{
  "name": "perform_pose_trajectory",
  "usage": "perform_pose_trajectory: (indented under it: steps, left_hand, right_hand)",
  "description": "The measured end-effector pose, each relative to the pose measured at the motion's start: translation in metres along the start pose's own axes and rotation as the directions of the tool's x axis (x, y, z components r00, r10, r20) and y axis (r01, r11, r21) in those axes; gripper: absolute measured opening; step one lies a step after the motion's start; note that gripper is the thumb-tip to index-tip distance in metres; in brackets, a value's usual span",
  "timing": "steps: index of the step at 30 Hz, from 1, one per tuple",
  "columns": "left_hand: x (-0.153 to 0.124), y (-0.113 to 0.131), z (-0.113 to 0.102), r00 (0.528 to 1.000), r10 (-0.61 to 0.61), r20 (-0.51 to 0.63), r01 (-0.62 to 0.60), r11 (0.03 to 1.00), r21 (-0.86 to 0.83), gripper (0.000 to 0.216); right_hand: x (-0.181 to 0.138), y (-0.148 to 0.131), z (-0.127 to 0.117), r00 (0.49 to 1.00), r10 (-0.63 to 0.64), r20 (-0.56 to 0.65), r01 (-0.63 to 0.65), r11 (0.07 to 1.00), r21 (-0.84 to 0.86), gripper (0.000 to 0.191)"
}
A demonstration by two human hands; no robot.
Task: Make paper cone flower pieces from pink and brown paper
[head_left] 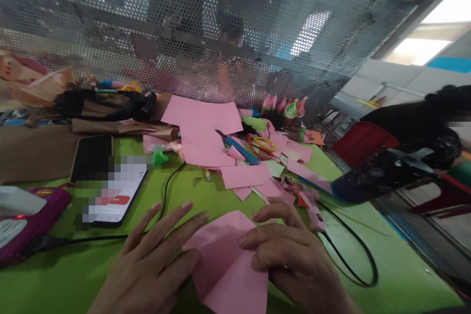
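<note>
A folded pink paper sheet [228,260] lies on the green table [368,265] close in front of me. My left hand [154,265] rests flat on its left edge with fingers stretched out and spread. My right hand [290,255] presses down on the paper's right side, fingers curled and held together over a fold.
More pink sheets [206,122] and scraps lie further back, with blue-handled scissors [237,149] and red and yellow rings. A phone [114,191] lies at left beside a purple device [29,216]. A black cable [353,260] loops at right. A perforated metal screen stands behind. A person in black sits far right.
</note>
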State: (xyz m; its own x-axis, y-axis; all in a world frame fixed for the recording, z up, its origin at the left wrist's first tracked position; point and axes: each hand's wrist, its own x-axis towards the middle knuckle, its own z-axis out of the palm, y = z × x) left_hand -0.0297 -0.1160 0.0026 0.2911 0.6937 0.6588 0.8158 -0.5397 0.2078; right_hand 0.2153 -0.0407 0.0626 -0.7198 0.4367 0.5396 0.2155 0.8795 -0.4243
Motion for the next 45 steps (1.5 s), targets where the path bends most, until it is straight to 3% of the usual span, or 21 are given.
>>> perform_pose_trajectory:
  steps: [2, 7, 13, 16, 19, 22, 25, 28, 32, 37, 39, 43, 45]
  left_hand:
    - [-0.002, 0.005, 0.000, 0.998, 0.040, -0.043, -0.040, 0.999, -0.010, 0.024]
    - [-0.013, 0.013, 0.008, 0.990, 0.143, 0.007, -0.143, 0.989, 0.030, 0.031]
    - [-0.014, 0.025, 0.031, 0.966, 0.239, -0.102, -0.247, 0.967, -0.070, 0.037]
    - [-0.012, 0.030, 0.037, 0.972, 0.234, -0.025, -0.235, 0.967, -0.102, 0.037]
    - [-0.009, 0.030, 0.035, 0.976, 0.213, 0.041, -0.209, 0.974, -0.092, 0.035]
    - [-0.002, 0.025, 0.029, 0.937, 0.309, 0.163, -0.305, 0.951, -0.053, 0.027]
    - [0.003, 0.016, 0.029, 0.883, 0.344, 0.318, -0.346, 0.937, -0.053, 0.039]
    - [0.000, 0.009, 0.034, 0.873, 0.284, 0.395, -0.256, 0.959, -0.123, 0.051]
    - [-0.007, 0.009, 0.038, 0.895, 0.195, 0.401, -0.114, 0.970, -0.216, 0.057]
    - [0.002, 0.016, 0.027, 0.926, -0.023, 0.377, 0.145, 0.943, -0.299, 0.026]
    - [0.009, 0.016, 0.024, 0.898, -0.153, 0.412, 0.292, 0.908, -0.300, 0.019]
    - [0.018, 0.014, 0.029, 0.779, -0.388, 0.493, 0.524, 0.834, -0.173, 0.022]
    - [0.021, 0.012, 0.034, 0.720, -0.475, 0.506, 0.601, 0.792, -0.111, 0.019]
  right_hand:
    - [-0.010, -0.002, -0.002, 0.999, -0.006, -0.032, 0.003, 0.996, -0.089, 0.016]
    - [-0.038, 0.000, -0.003, 0.998, 0.017, -0.067, -0.032, 0.974, -0.224, 0.018]
    - [-0.071, 0.013, 0.008, 0.984, 0.176, 0.020, -0.167, 0.961, -0.222, 0.024]
    - [-0.081, 0.014, 0.009, 0.959, 0.269, 0.089, -0.245, 0.945, -0.215, 0.026]
    - [-0.085, 0.010, 0.005, 0.934, 0.297, 0.199, -0.243, 0.935, -0.257, 0.040]
    - [-0.086, 0.007, 0.000, 0.907, 0.308, 0.288, -0.218, 0.927, -0.306, 0.048]
    - [-0.084, 0.005, -0.003, 0.876, 0.341, 0.340, -0.228, 0.916, -0.330, 0.049]
    - [-0.082, 0.006, -0.004, 0.867, 0.356, 0.350, -0.250, 0.916, -0.314, 0.046]
    - [-0.081, 0.009, -0.004, 0.886, 0.351, 0.303, -0.297, 0.931, -0.212, 0.041]
    - [-0.077, 0.013, 0.000, 0.903, 0.395, 0.171, -0.394, 0.918, -0.041, 0.025]
    - [-0.073, 0.013, 0.004, 0.886, 0.451, 0.106, -0.453, 0.891, 0.001, 0.016]
    - [-0.069, 0.015, 0.013, 0.795, 0.606, -0.021, -0.606, 0.793, -0.064, 0.029]
    - [-0.070, 0.016, 0.017, 0.753, 0.653, -0.085, -0.658, 0.749, -0.078, 0.022]
